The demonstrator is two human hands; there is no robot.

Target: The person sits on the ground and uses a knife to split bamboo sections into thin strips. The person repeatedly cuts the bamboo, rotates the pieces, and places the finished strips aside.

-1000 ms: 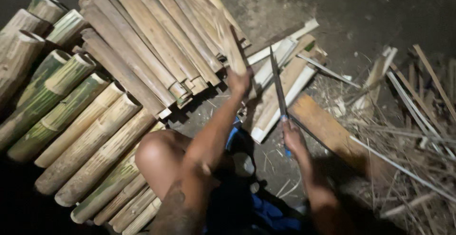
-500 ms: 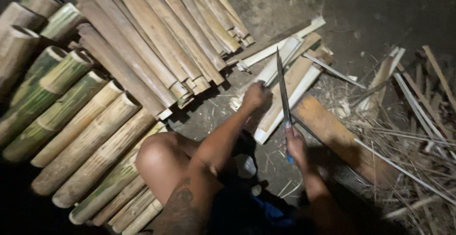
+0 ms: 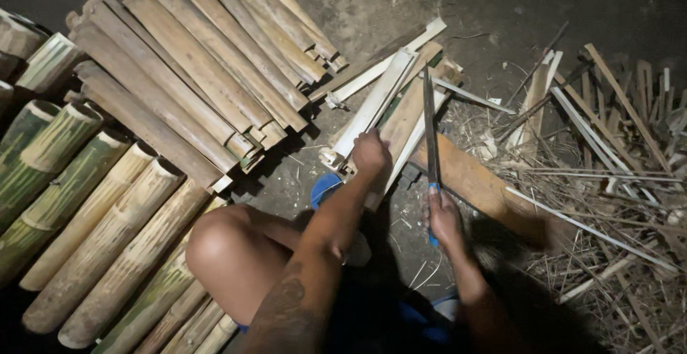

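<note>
The left hand [image 3: 371,155] is clamped on a stiff, light split bamboo slat [image 3: 376,104] at its near end, splinter-prone edges likely, while the right hand [image 3: 444,218] is closed around the blue handle of a long knife [image 3: 429,129].

Matt pale split bamboo slat [image 3: 376,107], dull metal blade [image 3: 429,121], blue plastic handle [image 3: 433,236]

My left hand [image 3: 371,155] hid the near end of the pale bamboo strip [image 3: 375,104]. My right hand [image 3: 444,218] covered most of the knife's blue handle [image 3: 432,191]. The whole bamboo poles [image 3: 93,211] ran off the frame's left edge, their ends unseen.
</note>
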